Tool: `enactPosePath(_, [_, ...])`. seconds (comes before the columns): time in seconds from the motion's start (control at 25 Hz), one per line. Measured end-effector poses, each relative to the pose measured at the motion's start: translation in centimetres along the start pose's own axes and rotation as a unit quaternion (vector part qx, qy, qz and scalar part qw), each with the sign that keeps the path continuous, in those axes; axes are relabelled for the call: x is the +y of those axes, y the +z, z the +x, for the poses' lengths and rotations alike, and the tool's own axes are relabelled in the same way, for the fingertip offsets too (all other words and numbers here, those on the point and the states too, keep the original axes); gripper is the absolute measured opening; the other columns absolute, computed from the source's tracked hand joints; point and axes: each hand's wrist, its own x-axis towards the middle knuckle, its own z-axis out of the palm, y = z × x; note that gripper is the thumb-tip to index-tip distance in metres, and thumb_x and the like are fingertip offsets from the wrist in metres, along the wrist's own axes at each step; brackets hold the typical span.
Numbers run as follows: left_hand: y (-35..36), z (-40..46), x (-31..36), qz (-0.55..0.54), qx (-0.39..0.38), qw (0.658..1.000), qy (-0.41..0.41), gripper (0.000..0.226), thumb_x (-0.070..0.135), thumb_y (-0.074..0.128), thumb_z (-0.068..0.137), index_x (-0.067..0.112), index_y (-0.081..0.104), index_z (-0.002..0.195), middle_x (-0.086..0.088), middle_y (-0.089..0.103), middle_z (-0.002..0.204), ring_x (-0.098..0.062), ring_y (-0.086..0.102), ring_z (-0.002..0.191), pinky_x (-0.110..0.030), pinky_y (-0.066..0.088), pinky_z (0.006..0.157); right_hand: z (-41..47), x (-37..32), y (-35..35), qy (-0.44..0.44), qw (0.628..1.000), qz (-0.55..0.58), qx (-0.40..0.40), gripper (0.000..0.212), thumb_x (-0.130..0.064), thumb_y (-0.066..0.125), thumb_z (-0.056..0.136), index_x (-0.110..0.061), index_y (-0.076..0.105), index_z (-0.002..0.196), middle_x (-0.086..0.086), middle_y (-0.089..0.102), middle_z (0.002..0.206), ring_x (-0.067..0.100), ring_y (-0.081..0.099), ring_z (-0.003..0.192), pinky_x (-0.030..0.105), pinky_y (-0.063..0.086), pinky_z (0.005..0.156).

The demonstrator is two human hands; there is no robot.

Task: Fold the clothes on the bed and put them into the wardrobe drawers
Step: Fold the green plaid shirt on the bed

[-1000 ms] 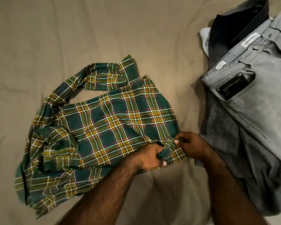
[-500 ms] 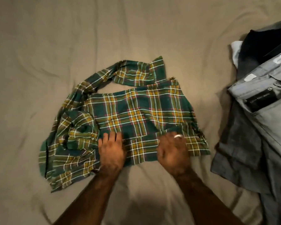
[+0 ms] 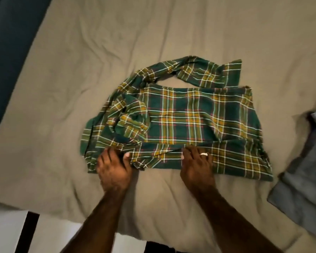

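Green plaid cloth with yellow, white and thin red lines makes up the shirt (image 3: 186, 121), which lies spread across the middle of the bed (image 3: 117, 42), its body flat and wide, its near hem running along the side closest to the person. 1 sleeve loops in an arc at the far edge, leaving a small gap of sheet showing beneath it; the left part of the shirt is bunched into soft, rumpled folds.

Both forearms reach in from the bottom of the view. The left hand (image 3: 113, 168) sits at the near left corner of the shirt, its fingers curled into the bunched fabric with the thumb against the cloth, so its grip is pinching the shirt. The right hand (image 3: 197, 167) lies on the near hem, fingers extended forward and resting on the fabric, a pale ring (image 3: 203, 154) on 1 finger; its grip is spread flat, pressing rather than clasping.

Tan bed sheet shows fine creases. At the right edge lies a heap of grey clothes (image 3: 303, 181), matte and heavier in look, partly cut off by the frame.
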Motion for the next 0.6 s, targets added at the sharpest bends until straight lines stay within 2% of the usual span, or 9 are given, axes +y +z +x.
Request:
enactPosePath(0.08, [-0.5, 1.6, -3.8, -0.038, 0.025, 0.997, -0.065, 0.051, 0.044, 0.051, 0.099, 0.003, 0.056, 0.129, -0.028, 0.059, 0.122, -0.048, 0.057, 0.11, -0.057, 0.05, 0.091, 1.4, -3.3, 0.3, -0.021, 0.999, 0.016, 0.028, 0.04, -0.035, 0.046, 0.102, -0.026, 0.061, 0.138, 0.004, 0.059, 0.142, 0.032, 0.052, 0.131, 0.056, 0.034, 0.112])
enactPosePath(0.16, [-0.5, 3.9, -5.7, -0.059, -0.004, 0.991, -0.118, 0.053, 0.044, 0.058, 0.097, 0.006, 0.056, 0.135, -0.026, 0.062, 0.123, -0.049, 0.057, 0.113, -0.057, 0.048, 0.093, 3.3, -5.7, 0.6, -0.052, 0.999, -0.001, -0.003, 0.039, -0.044, 0.049, 0.103, -0.027, 0.06, 0.136, 0.005, 0.057, 0.141, 0.032, 0.052, 0.129, 0.055, 0.035, 0.111])
enactPosePath(0.24, [-0.6, 6.0, -6.4, -0.075, -0.066, 0.979, -0.179, 0.048, 0.04, 0.07, 0.093, 0.017, 0.062, 0.135, -0.02, 0.069, 0.12, -0.047, 0.059, 0.113, -0.053, 0.048, 0.097, 5.5, -6.6, 0.4, 0.001, 0.998, -0.053, -0.025, 0.037, -0.047, 0.055, 0.1, -0.027, 0.063, 0.13, 0.007, 0.057, 0.137, 0.032, 0.054, 0.124, 0.052, 0.039, 0.108])
enactPosePath(0.28, [-0.7, 7.1, -8.0, -0.083, -0.081, 0.971, -0.21, 0.038, 0.037, 0.071, 0.092, 0.022, 0.068, 0.127, -0.018, 0.073, 0.114, -0.045, 0.063, 0.109, -0.049, 0.051, 0.095, 7.0, -8.1, 0.7, 0.041, 0.998, -0.052, -0.008, 0.033, -0.044, 0.054, 0.1, -0.025, 0.066, 0.125, 0.009, 0.059, 0.133, 0.033, 0.055, 0.12, 0.051, 0.042, 0.105])
enactPosePath(0.36, [-1.2, 8.6, -9.4, -0.093, -0.064, 0.968, -0.225, 0.023, 0.032, 0.07, 0.089, 0.021, 0.075, 0.108, -0.015, 0.074, 0.103, -0.043, 0.066, 0.099, -0.045, 0.055, 0.087, 8.8, -10.3, 0.5, 0.086, 0.993, 0.019, 0.075, 0.032, -0.036, 0.05, 0.099, -0.02, 0.065, 0.122, 0.013, 0.059, 0.128, 0.036, 0.056, 0.117, 0.052, 0.045, 0.103])
enactPosePath(0.4, [-1.7, 8.7, -9.8, -0.092, -0.043, 0.97, -0.221, 0.019, 0.028, 0.069, 0.086, 0.018, 0.073, 0.101, -0.014, 0.073, 0.099, -0.042, 0.066, 0.095, -0.046, 0.055, 0.084, 9.6, -11.8, 0.5, 0.081, 0.986, 0.08, 0.122, 0.033, -0.033, 0.05, 0.098, -0.018, 0.063, 0.123, 0.013, 0.058, 0.128, 0.036, 0.056, 0.117, 0.052, 0.046, 0.102])
enactPosePath(0.48, [-1.9, 8.5, -9.6, -0.058, 0.01, 0.982, -0.177, 0.021, 0.019, 0.069, 0.079, 0.012, 0.067, 0.099, -0.015, 0.067, 0.099, -0.04, 0.061, 0.094, -0.047, 0.052, 0.083, 12.2, -15.1, 0.1, 0.077, 0.972, 0.17, 0.144, 0.043, -0.037, 0.057, 0.099, -0.014, 0.057, 0.134, 0.012, 0.058, 0.133, 0.032, 0.056, 0.12, 0.051, 0.049, 0.103])
enactPosePath(0.56, [-1.8, 7.5, -8.5, -0.062, 0.041, 0.995, -0.064, 0.026, 0.02, 0.065, 0.081, 0.009, 0.065, 0.105, -0.015, 0.066, 0.105, -0.037, 0.061, 0.096, -0.046, 0.053, 0.085, 15.4, -16.9, -0.1, 0.115, 0.967, 0.208, 0.086, 0.054, -0.046, 0.067, 0.095, -0.012, 0.057, 0.137, 0.012, 0.062, 0.133, 0.031, 0.06, 0.12, 0.049, 0.052, 0.103])
enactPosePath(0.6, [-1.6, 7.2, -8.2, -0.105, 0.032, 0.994, -0.002, 0.027, 0.023, 0.062, 0.088, 0.011, 0.068, 0.111, -0.012, 0.069, 0.108, -0.033, 0.064, 0.097, -0.042, 0.056, 0.087, 16.9, -17.9, -0.4, 0.131, 0.966, 0.214, 0.062, 0.046, -0.044, 0.069, 0.093, -0.013, 0.063, 0.128, 0.012, 0.067, 0.126, 0.032, 0.063, 0.114, 0.049, 0.054, 0.1])
